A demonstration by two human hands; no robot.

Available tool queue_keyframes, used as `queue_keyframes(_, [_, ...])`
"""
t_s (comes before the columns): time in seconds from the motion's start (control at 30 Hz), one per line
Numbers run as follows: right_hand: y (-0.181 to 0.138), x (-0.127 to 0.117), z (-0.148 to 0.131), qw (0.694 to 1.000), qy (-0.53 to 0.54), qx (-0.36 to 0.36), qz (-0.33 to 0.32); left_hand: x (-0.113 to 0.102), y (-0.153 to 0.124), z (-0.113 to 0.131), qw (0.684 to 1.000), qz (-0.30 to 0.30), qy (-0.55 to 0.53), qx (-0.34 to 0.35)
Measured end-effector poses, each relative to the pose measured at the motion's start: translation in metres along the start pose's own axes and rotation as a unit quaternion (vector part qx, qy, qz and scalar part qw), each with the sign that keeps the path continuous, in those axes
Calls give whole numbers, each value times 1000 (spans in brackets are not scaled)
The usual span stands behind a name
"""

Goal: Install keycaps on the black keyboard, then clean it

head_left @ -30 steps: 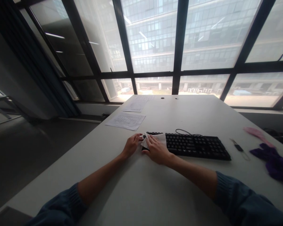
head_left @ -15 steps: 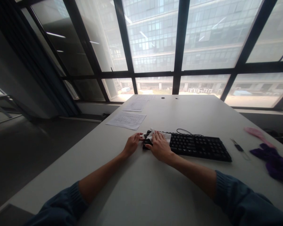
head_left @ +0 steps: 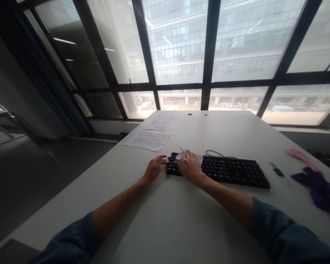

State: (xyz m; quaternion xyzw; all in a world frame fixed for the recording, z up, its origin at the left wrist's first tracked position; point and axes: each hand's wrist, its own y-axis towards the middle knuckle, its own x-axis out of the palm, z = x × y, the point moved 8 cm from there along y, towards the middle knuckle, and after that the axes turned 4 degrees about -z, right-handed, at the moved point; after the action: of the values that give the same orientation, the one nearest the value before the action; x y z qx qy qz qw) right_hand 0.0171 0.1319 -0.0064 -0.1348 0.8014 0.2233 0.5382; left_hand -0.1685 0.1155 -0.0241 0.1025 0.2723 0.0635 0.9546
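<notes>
A black keyboard (head_left: 231, 170) lies on the white table (head_left: 181, 220). My right hand (head_left: 191, 167) rests flat on a white cloth (head_left: 196, 156) over the keyboard's left keys, fingers stretched and pressing it down. My left hand (head_left: 153, 169) sits curled on the table at the keyboard's left end, its fingertips touching the keyboard's edge and the cloth's corner. The keyboard's black cable (head_left: 213, 153) loops behind it.
Printed sheets (head_left: 147, 140) lie at the far left, another sheet (head_left: 158, 123) behind them. A purple cloth (head_left: 320, 189), a pink item (head_left: 298, 155) and a small dark tool (head_left: 279, 173) lie at the right. Large windows stand beyond the table's far edge.
My right hand has slid the white cloth rightwards and away from me across the keyboard's left keys. My left hand has stayed at the keyboard's left end.
</notes>
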Motion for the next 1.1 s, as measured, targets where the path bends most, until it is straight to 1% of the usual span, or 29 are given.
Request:
queue_keyframes(0.03, [3, -1, 6, 1000, -3, 13, 2, 0, 0, 0, 1000, -1, 0, 1])
queue_keyframes(0.1, [5, -1, 9, 1000, -2, -2, -6, 1, 0, 0, 1000, -2, 1, 2])
queue_keyframes(0.17, [4, 0, 0, 998, 7, -57, -21, 1, -1, 1, 1000, -1, 0, 3])
queue_keyframes(0.27, [-4, 0, -21, 986, 32, -157, -42, 0, -1, 4, 1000, 1, -8, 2])
queue_keyframes(0.33, [-9, 0, -32, 977, 50, -202, -51, -1, -1, 5, 1000, 3, -13, 1])
queue_keyframes(0.37, [-11, 0, -35, 974, 55, -213, -52, -1, -1, 5, 1000, 3, -14, 0])
queue_keyframes(0.43, [-10, 0, -34, 977, 52, -204, -45, 0, 0, 3, 1000, 0, -14, 1])
queue_keyframes(0.5, [-6, 0, -26, 986, 38, -157, -32, 0, 0, 1, 1000, -3, -11, 1])
queue_keyframes(0.6, [0, 2, -7, 997, 18, -68, -23, 1, 1, -1, 1000, -5, -6, 2])
queue_keyframes(0.67, [2, 3, 0, 999, 11, -32, -20, 1, 1, -1, 1000, -6, -4, 4])
queue_keyframes(0.7, [2, 3, 0, 999, 8, -28, -19, 1, 1, 0, 1000, -7, -3, 4])
queue_keyframes(0.77, [0, 4, -6, 998, 10, -51, -19, 1, 0, 1, 1000, -7, -3, 4])
queue_keyframes(0.9, [-12, 3, -33, 984, 46, -167, -39, 0, -1, 5, 1000, -3, -12, 1])
queue_keyframes(0.97, [-18, 2, -43, 974, 57, -213, -51, -1, -1, 6, 1000, 1, -11, 2])
queue_keyframes(1.03, [-19, 1, -45, 973, 54, -217, -52, -1, 0, 6, 1000, 1, -6, 4])
queue_keyframes(1.1, [-14, 1, -37, 984, 41, -170, -42, -1, 0, 4, 1000, -2, -2, 5])
